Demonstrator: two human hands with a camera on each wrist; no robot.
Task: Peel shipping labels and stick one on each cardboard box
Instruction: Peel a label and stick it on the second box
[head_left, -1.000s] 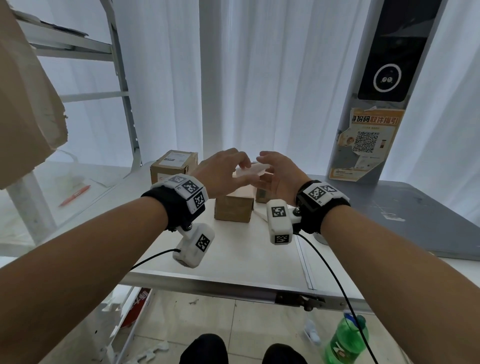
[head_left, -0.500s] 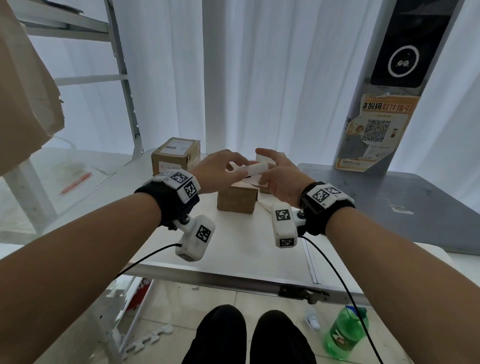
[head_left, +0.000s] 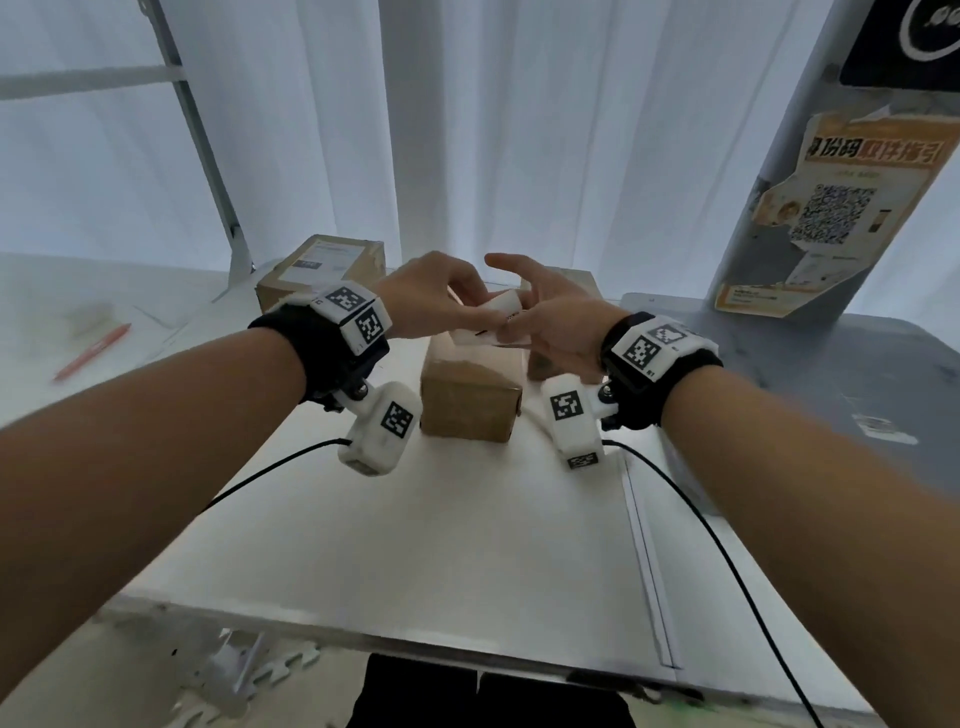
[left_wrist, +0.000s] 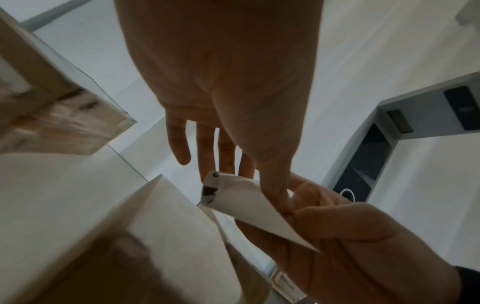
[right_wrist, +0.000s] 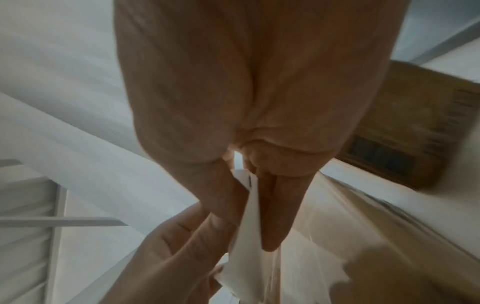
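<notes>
Both hands meet above a plain brown cardboard box (head_left: 467, 402) in the middle of the white table (head_left: 415, 545). Between them is a white shipping label (head_left: 493, 317), bent and curled. My left hand (head_left: 457, 306) pinches one edge with the thumb, its other fingers straight behind the label (left_wrist: 241, 197). My right hand (head_left: 519, 317) pinches the other end (right_wrist: 249, 216) between thumb and finger. A second box (head_left: 322, 270) at the back left carries a label on top. A third box (head_left: 569, 286) is mostly hidden behind the right hand.
An orange pen (head_left: 93, 351) lies on the far left surface. A grey pillar with a QR poster (head_left: 831, 218) stands at the right behind a grey tabletop (head_left: 857, 389). A metal shelf frame (head_left: 208, 156) rises at the back left. White curtains hang behind.
The hands have stayed together over the middle box and lowered slightly. The label now shows more plainly between them, bent. The head view has tilted down and moved closer.
</notes>
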